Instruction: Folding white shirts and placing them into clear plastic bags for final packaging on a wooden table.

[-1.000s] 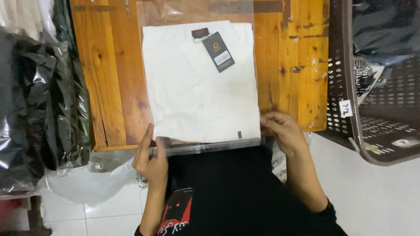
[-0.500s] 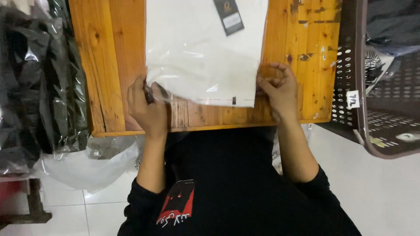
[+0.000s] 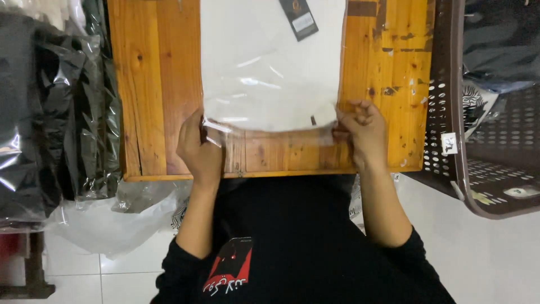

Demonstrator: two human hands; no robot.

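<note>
A folded white garment (image 3: 270, 62) with a dark hang tag (image 3: 299, 18) lies inside a clear plastic bag (image 3: 270, 138) on a small wooden table (image 3: 152, 84). My left hand (image 3: 199, 149) pinches the bag's near left corner. My right hand (image 3: 363, 132) pinches the near right corner. The bag's open flap stretches between both hands, just below the garment's bottom edge.
A stack of dark bagged garments (image 3: 50, 107) stands at the left. Loose clear plastic (image 3: 112, 219) lies on the white tiled floor below it. A brown perforated plastic basket (image 3: 484, 141) holding dark clothes sits at the right, close to the table edge.
The garment has slid farther from me into the bag. Both hands moved up onto the table with the bag's near edge, and the view shifted closer.
</note>
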